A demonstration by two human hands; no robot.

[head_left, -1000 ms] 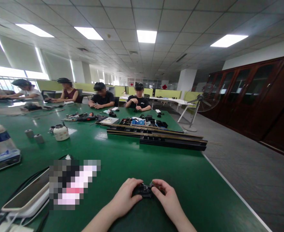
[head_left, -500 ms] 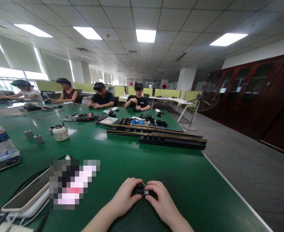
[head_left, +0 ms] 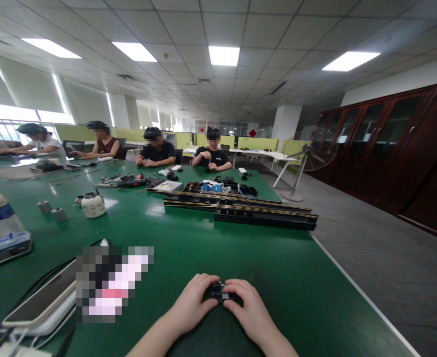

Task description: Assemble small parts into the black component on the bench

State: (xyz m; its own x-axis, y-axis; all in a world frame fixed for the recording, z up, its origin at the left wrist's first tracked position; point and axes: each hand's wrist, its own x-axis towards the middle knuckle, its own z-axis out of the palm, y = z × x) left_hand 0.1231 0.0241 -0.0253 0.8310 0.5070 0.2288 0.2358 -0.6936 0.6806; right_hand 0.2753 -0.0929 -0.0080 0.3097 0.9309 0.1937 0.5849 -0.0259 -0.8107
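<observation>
A small black part (head_left: 220,293) is sitting low on the green tabletop (head_left: 278,267), near its front edge. The left hand (head_left: 194,302) and the right hand (head_left: 246,307) are both curling their fingers around it from each side. A phone (head_left: 41,302) is lying well off to the left. Long black rails (head_left: 251,213) are lying farther back.

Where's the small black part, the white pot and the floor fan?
small black part (head_left: 218,293): head view, its visible top.
white pot (head_left: 93,207): head view, middle of its body.
floor fan (head_left: 311,150): head view, centre of its round cage.
</observation>
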